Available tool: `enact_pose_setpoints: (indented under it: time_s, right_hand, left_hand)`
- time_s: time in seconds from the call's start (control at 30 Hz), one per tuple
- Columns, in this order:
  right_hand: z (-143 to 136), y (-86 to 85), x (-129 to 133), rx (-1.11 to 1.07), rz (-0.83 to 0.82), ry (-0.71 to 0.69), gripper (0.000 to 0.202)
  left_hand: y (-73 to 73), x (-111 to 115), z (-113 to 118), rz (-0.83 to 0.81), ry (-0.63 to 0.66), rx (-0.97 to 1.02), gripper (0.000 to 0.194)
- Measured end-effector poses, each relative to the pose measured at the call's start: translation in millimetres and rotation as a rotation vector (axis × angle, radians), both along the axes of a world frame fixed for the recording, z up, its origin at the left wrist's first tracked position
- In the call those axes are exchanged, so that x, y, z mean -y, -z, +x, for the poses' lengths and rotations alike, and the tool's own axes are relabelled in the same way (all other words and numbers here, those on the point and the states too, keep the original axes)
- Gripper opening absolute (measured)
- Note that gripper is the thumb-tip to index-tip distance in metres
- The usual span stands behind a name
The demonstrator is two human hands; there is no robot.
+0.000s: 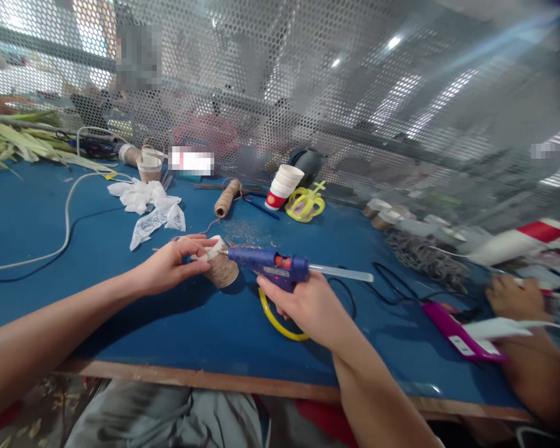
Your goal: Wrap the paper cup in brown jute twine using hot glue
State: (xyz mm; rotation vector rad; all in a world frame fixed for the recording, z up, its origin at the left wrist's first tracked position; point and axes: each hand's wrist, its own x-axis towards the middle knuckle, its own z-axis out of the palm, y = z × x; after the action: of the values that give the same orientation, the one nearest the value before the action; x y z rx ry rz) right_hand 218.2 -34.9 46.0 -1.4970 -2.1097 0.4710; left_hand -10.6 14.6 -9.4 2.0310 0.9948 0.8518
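Observation:
My right hand grips a blue hot glue gun with a clear glue stick poking out of its back. Its nozzle points left and meets, or nearly meets, a small paper cup wrapped in brown twine. The cup lies tilted, its white rim toward my left hand, whose fingers are closed on that rim. A strand of twine runs from the cup area back to a twine roll. Below the glue gun, a yellow ring rests partly hidden by my right hand.
Behind stand stacked paper cups and a yellow crown-shaped piece. White lace fabric and a wrapped cup are at left. A magenta power strip and another person's hand are at right. A perforated metal screen borders the blue table.

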Motion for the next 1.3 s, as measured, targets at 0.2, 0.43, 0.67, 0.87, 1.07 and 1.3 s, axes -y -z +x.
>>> enact_pose_setpoints:
  time_s: [0.2, 0.43, 0.67, 0.87, 1.07, 1.3]
  right_hand:
    - [0, -0.2, 1, -0.024, 0.006, -0.041, 0.016]
    - [3, -0.4, -5, -0.051, -0.086, 0.035, 0.025]
    - [2, 1.6, -10, -0.137, -0.192, 0.067, 0.026]
    - [4, 1.2, -6, -0.132, -0.140, 0.002, 0.025]
    - [6, 2.2, -8, -0.093, -0.079, -0.003, 0.020]
    - [5, 1.6, -1, -0.033, -0.039, -0.019, 0.018]
  left_hand:
    - [-0.1, 1, 1, 0.005, -0.010, 0.015, 0.018]
    - [3.1, 0, -1, 0.013, 0.007, 0.009, 0.018]
    - [3.2, 0, -1, -0.036, 0.038, 0.002, 0.022]
    - [4.0, 0, -1, -0.060, 0.045, 0.022, 0.020]
    - [3.6, 0, -1, -0.075, 0.050, 0.039, 0.021]
    - [4.0, 0, -1, -0.078, 0.031, 0.042, 0.019]
